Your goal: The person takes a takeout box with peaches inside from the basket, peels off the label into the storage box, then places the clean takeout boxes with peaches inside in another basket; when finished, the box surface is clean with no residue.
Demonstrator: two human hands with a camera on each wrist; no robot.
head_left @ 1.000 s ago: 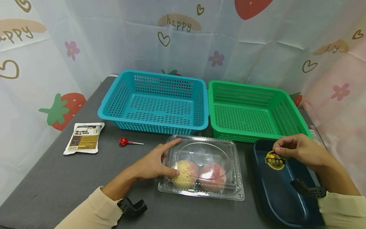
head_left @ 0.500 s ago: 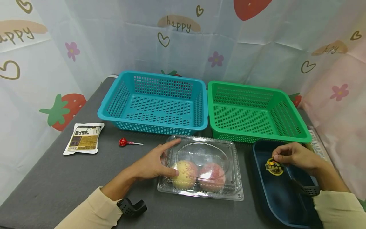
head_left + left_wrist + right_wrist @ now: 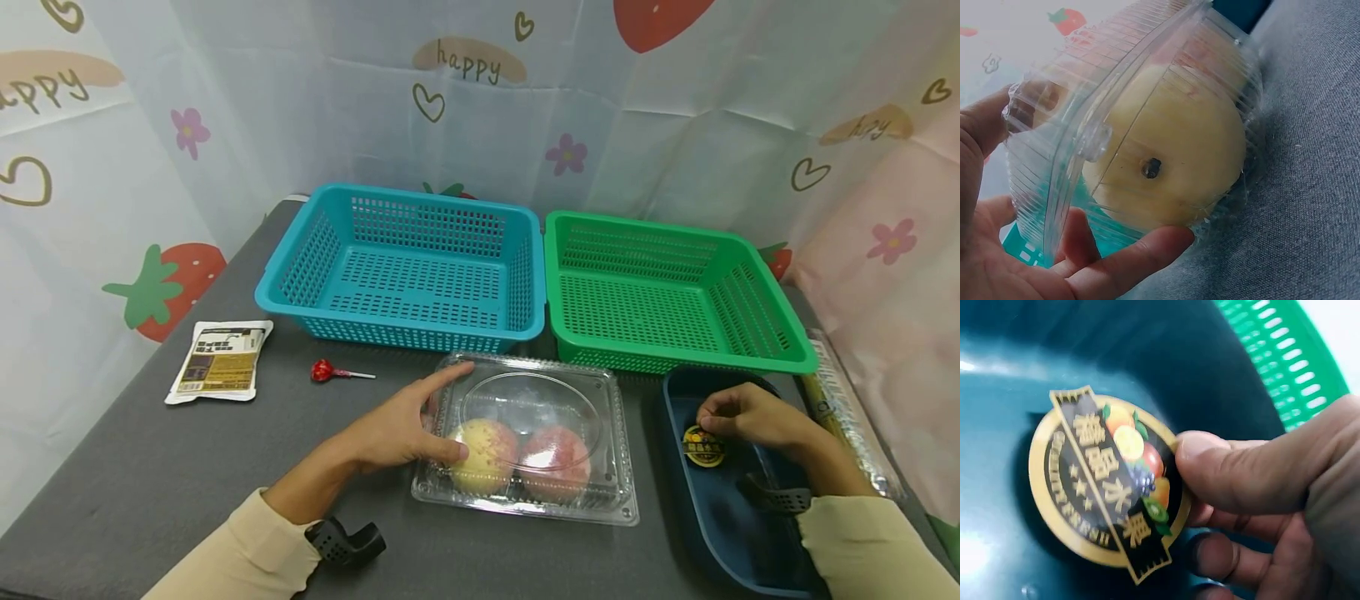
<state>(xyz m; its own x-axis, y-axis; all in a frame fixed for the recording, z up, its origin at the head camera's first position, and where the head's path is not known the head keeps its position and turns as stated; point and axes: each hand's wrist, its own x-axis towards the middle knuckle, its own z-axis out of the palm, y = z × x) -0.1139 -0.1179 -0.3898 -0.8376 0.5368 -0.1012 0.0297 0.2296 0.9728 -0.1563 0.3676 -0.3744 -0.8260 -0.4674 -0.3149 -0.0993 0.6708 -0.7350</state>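
Pinching sticker [image 3: 1102, 481] — spread hand [image 3: 401, 427] against box [image 3: 532, 404]

Cream sleeves [image 3: 247, 540] – black perforated wristbands [image 3: 347, 543]

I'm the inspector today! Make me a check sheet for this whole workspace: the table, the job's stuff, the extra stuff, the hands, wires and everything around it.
Surface: grey table, woven-looking.
Job's things: clear box with a yellowish fruit and a pinkish fruit inside; round sticker over the navy tray.
Clutter: red lollipop and flat packet on the left; blue basket and green basket at the back; shiny package on the right, partly hidden.
Hands: left hand touches the clear box; right hand pinches the sticker.
Cables: nothing seen.
Surroundings: curtain printed with strawberries, hearts and flowers.
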